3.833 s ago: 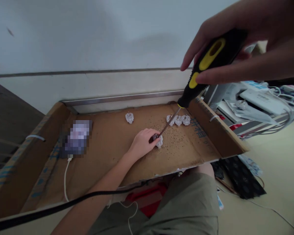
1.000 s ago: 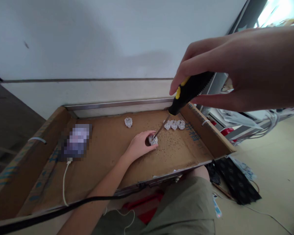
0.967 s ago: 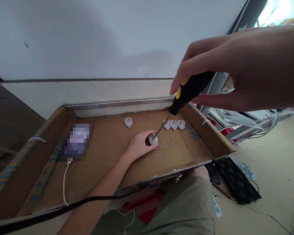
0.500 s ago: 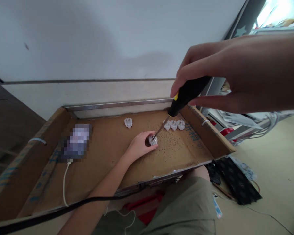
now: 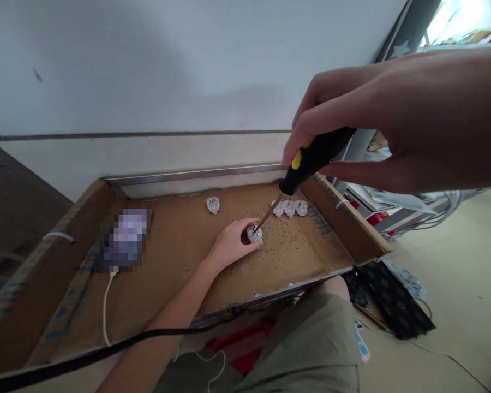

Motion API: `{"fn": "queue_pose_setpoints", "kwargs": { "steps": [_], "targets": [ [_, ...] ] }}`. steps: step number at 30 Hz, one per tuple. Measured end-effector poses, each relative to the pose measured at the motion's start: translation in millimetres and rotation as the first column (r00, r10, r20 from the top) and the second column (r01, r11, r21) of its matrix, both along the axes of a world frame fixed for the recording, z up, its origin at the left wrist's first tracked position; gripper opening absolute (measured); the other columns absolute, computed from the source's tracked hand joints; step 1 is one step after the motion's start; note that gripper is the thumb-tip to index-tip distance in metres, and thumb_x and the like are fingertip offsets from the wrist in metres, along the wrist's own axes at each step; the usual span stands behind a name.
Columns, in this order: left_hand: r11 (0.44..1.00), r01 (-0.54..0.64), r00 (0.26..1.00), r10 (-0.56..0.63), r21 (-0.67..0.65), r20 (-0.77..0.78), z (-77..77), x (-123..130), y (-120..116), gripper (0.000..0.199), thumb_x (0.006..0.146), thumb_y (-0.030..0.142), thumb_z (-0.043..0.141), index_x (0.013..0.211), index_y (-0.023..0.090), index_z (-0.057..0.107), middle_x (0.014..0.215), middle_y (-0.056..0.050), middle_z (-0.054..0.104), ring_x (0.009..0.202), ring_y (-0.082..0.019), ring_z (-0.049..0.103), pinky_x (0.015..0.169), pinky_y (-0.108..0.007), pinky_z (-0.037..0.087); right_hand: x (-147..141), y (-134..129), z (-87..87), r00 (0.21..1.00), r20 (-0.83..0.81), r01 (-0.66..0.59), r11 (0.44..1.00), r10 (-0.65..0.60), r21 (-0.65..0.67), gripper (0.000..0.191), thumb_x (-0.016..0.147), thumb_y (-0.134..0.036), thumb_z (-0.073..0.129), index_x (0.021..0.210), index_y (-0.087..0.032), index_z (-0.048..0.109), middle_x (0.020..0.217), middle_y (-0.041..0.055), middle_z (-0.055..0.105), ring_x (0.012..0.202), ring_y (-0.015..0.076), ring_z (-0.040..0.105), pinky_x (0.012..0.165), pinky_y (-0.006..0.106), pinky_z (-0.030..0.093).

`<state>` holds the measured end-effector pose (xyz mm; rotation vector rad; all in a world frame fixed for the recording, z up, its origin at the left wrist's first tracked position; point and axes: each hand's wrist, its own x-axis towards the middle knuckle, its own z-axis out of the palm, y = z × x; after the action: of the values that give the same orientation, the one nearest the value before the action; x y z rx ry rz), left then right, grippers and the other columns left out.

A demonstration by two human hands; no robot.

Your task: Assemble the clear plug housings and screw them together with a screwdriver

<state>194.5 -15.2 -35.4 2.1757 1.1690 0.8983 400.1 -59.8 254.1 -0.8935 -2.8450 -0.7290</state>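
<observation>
My left hand [image 5: 233,244] pinches a small clear plastic plug [image 5: 255,235] between thumb and fingers, down on the cardboard. From the upper right, my right hand [image 5: 352,123] grips the black and yellow handle of a screwdriver [image 5: 303,166]. Its thin metal shaft slants down to the left, and the tip meets the top of the held plug. Three similar clear plugs [image 5: 289,208] sit in a row just behind the shaft, pins up. Another clear plug [image 5: 213,204] stands alone farther left.
A cardboard tray [image 5: 167,295] with raised sides forms the work surface, dotted with small holes near the plugs. At its left lies a blurred phone [image 5: 126,237] on a white cable [image 5: 105,311]. A black strap [image 5: 147,334] crosses in front. A pale wall [image 5: 147,65] rises behind.
The screwdriver handle has turned slightly in my right hand, showing more yellow. Its tip stays on the plug in my left hand. The whole view has shifted a little.
</observation>
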Motion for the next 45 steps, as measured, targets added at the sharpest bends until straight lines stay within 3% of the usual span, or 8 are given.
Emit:
{"fn": "queue_pose_setpoints", "kwargs": {
  "steps": [9, 13, 18, 27, 33, 38, 45],
  "targets": [
    [1.0, 0.001, 1.0, -0.001, 0.008, -0.001, 0.8, 0, 0, 0.05, 0.071, 0.036, 0.07, 0.118, 0.026, 0.055, 0.114, -0.003, 0.062, 0.103, -0.021, 0.058, 0.093, -0.035, 0.046, -4, -5, 0.5, 0.998, -0.008, 0.056, 0.996, -0.056, 0.066, 0.039, 0.065, -0.029, 0.061, 0.101, -0.042, 0.054, 0.098, -0.0136, 0.053, 0.057, 0.0022, 0.044, 0.039, 0.017, 0.026],
    [1.0, 0.005, 1.0, -0.005, 0.018, 0.001, -0.3, 0, 0, 0.051, 0.07, 0.036, 0.07, 0.118, 0.025, 0.055, 0.115, -0.003, 0.062, 0.104, -0.021, 0.058, 0.093, -0.036, 0.046, -7, -5, -3.3, 0.998, -0.026, 0.058, 0.995, -0.056, 0.084, 0.034, 0.069, -0.032, 0.057, 0.102, -0.043, 0.054, 0.098, -0.0137, 0.052, 0.057, 0.0022, 0.042, 0.043, 0.02, 0.025],
    [1.0, 0.005, 1.0, -0.005, 0.01, -0.006, -0.1, -1, 0, 0.052, 0.072, 0.037, 0.069, 0.12, 0.026, 0.054, 0.116, -0.002, 0.061, 0.104, -0.02, 0.058, 0.094, -0.035, 0.046, -4, -6, -2.8, 0.999, -0.039, 0.033, 0.999, -0.032, 0.042, 0.028, 0.079, -0.046, 0.037, 0.1, -0.042, 0.054, 0.099, -0.0119, 0.052, 0.058, 0.0041, 0.042, 0.045, 0.022, 0.026],
    [1.0, -0.002, 1.0, 0.002, -0.004, -0.008, 0.7, 0, 0, 0.051, 0.071, 0.037, 0.069, 0.119, 0.025, 0.054, 0.115, -0.003, 0.062, 0.104, -0.021, 0.058, 0.094, -0.036, 0.046, -5, -5, -3.5, 0.999, -0.006, 0.051, 0.996, -0.05, 0.067, 0.036, 0.066, -0.033, 0.057, 0.1, -0.042, 0.054, 0.098, -0.0127, 0.053, 0.059, 0.0048, 0.046, 0.042, 0.018, 0.027],
    [1.0, 0.02, 1.0, -0.02, -0.012, 0.001, 2.3, 0, 0, 0.05, 0.071, 0.035, 0.069, 0.118, 0.025, 0.054, 0.115, -0.003, 0.061, 0.104, -0.021, 0.058, 0.094, -0.037, 0.046, -4, -4, -4.2, 0.999, -0.028, 0.022, 0.999, -0.021, 0.038, 0.03, 0.071, -0.033, 0.051, 0.1, -0.039, 0.055, 0.099, -0.0102, 0.052, 0.056, 0.0036, 0.042, 0.043, 0.021, 0.026],
    [1.0, 0.023, 1.0, -0.023, -0.007, 0.001, 2.7, 0, 0, 0.049, 0.072, 0.035, 0.069, 0.117, 0.025, 0.054, 0.115, -0.003, 0.061, 0.104, -0.021, 0.057, 0.093, -0.037, 0.046, -4, -7, -6.2, 0.999, -0.052, 0.015, 1.0, -0.014, 0.018, 0.026, 0.082, -0.045, 0.036, 0.1, -0.041, 0.055, 0.1, -0.0105, 0.051, 0.055, 0.0035, 0.042, 0.044, 0.023, 0.026],
    [1.0, 0.023, 1.0, -0.023, -0.006, 0.001, 2.1, 1, 0, 0.049, 0.072, 0.036, 0.069, 0.117, 0.025, 0.054, 0.115, -0.004, 0.061, 0.104, -0.021, 0.057, 0.094, -0.037, 0.045, -4, -10, -6.8, 0.998, -0.068, 0.021, 0.999, -0.019, 0.028, 0.028, 0.081, -0.041, 0.034, 0.097, -0.038, 0.057, 0.098, -0.0094, 0.052, 0.052, 0.003, 0.037, 0.044, 0.023, 0.023]
  ]
}}
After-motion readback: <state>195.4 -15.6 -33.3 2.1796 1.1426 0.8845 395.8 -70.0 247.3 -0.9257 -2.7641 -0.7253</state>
